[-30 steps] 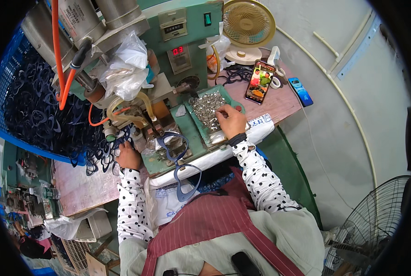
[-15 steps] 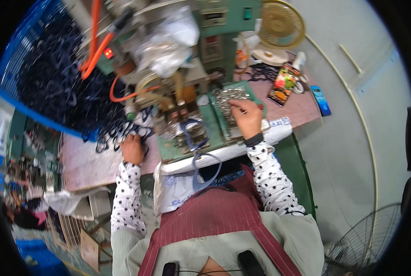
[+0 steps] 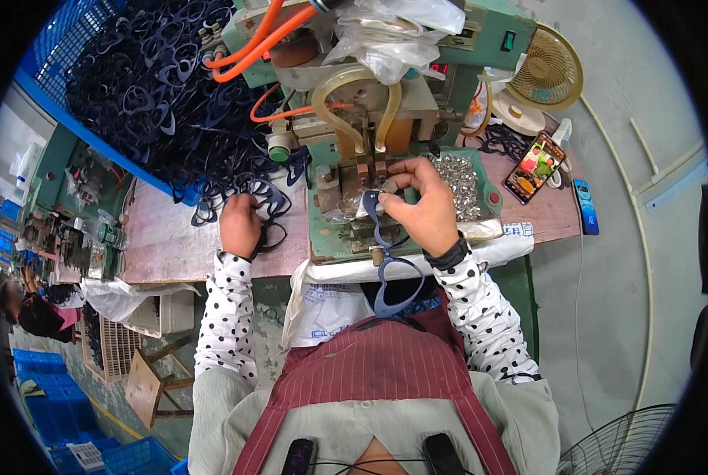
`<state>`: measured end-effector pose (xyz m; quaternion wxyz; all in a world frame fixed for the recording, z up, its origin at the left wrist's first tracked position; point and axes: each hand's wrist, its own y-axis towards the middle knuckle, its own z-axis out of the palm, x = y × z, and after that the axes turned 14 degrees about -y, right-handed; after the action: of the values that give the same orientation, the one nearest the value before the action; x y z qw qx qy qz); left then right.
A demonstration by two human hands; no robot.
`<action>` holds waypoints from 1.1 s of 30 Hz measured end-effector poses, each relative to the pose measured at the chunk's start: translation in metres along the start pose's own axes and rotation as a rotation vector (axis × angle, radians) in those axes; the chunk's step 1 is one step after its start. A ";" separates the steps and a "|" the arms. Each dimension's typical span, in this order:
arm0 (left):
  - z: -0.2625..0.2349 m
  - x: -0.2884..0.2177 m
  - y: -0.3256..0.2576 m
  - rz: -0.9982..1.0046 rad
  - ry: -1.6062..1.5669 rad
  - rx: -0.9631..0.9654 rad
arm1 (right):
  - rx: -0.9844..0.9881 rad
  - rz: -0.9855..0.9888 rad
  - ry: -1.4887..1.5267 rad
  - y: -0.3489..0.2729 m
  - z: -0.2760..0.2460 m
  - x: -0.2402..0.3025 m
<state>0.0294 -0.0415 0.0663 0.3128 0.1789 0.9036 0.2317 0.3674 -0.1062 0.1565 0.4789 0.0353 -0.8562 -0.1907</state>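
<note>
My left hand (image 3: 239,226) rests on the worn wooden bench (image 3: 172,245), fingers closed on a dark blue plastic frame (image 3: 268,207) at the edge of a loose pile. My right hand (image 3: 421,210) is at the clamp of the green machine (image 3: 346,170), thumb and fingers pinching a small metal part (image 3: 386,188). Under that hand a blue frame (image 3: 385,265) lies on the machine's base plate and hangs off toward my lap. A green tray of small metal parts (image 3: 458,176) sits just right of the hand.
A blue crate (image 3: 45,95) heaped with dark frames fills the upper left. Orange hoses (image 3: 247,51) and clear tubing run over the machine. A phone (image 3: 536,165), a small desk fan (image 3: 550,73) and a blue object (image 3: 582,207) lie right. Another person (image 3: 33,313) sits far left.
My right hand has left the tray of metal parts and come left to the machine's clamp. My left hand stays on the frames. The view has tilted closer over the machine.
</note>
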 end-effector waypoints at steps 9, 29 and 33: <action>-0.034 -0.162 0.023 0.501 -0.351 -0.211 | -0.049 -0.022 0.312 -0.001 0.020 0.004; 0.030 -0.201 0.014 0.886 -0.652 0.242 | -0.452 0.058 -0.260 0.002 -0.032 -0.095; 0.031 -0.200 0.012 0.876 -0.665 0.239 | -0.279 0.195 -0.440 -0.008 -0.063 -0.151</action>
<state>0.1993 -0.1157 0.1477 0.4327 0.6351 0.6176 0.1672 0.5004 -0.0955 0.0615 0.2976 -0.1560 -0.9044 -0.2630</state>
